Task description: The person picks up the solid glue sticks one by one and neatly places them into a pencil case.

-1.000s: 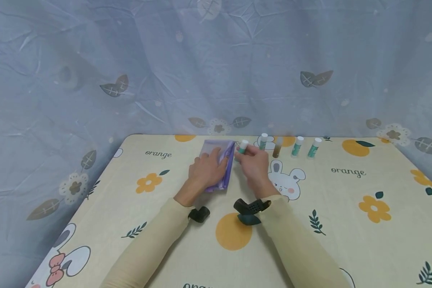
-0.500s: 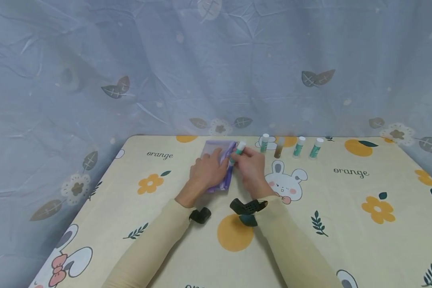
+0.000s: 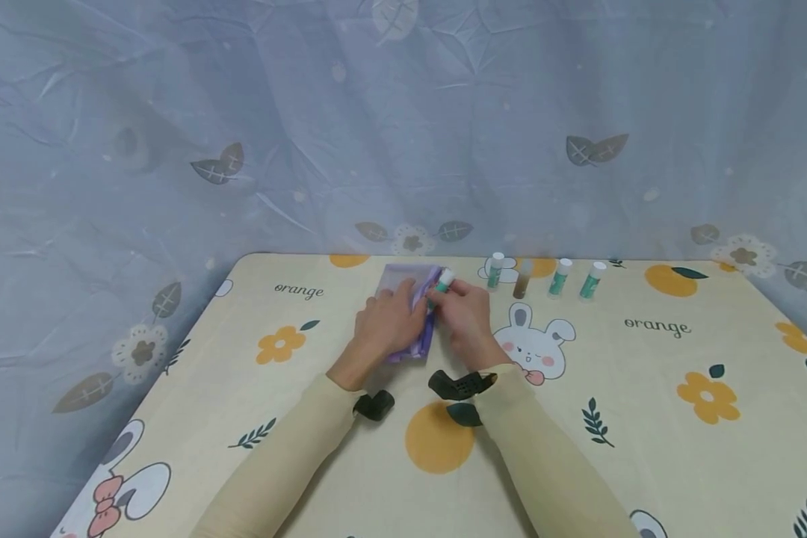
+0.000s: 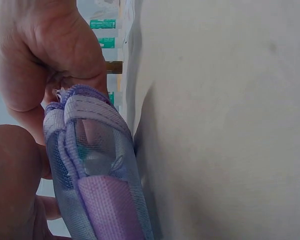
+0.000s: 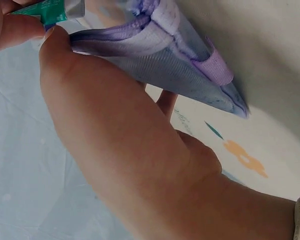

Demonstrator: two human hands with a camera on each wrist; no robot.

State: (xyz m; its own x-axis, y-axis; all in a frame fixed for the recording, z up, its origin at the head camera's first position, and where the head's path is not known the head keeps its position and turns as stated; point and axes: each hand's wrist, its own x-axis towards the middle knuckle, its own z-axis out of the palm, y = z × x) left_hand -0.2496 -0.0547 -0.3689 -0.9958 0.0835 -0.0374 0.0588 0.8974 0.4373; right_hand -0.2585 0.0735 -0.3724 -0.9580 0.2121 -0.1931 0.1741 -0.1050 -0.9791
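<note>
A purple mesh zip pouch (image 3: 402, 274) lies on the table's far side. My left hand (image 3: 388, 320) lies over it and grips its open edge, the thumb holding the rim, as the right wrist view shows. With fingertips and thumb, my right hand (image 3: 466, 314) pinches a small green tube with a white cap (image 3: 444, 280). The tube tilts, its lower end at the pouch (image 5: 160, 70) mouth. Through the mesh in the left wrist view, a grey tube end (image 4: 97, 162) shows inside the pouch (image 4: 110, 205). Much of the pouch is hidden under my left hand.
Right of my hands stand more green tubes with white caps (image 3: 494, 270), (image 3: 560, 278), (image 3: 592, 281), and a brown tube (image 3: 522, 280) among them. A patterned cloth (image 3: 350, 478) covers the table, with a blue-grey curtain (image 3: 403, 149) behind.
My right hand has moved left and slightly down with the tube, which has tilted and sunk toward the pouch mouth. My left hand has stayed on the pouch.
</note>
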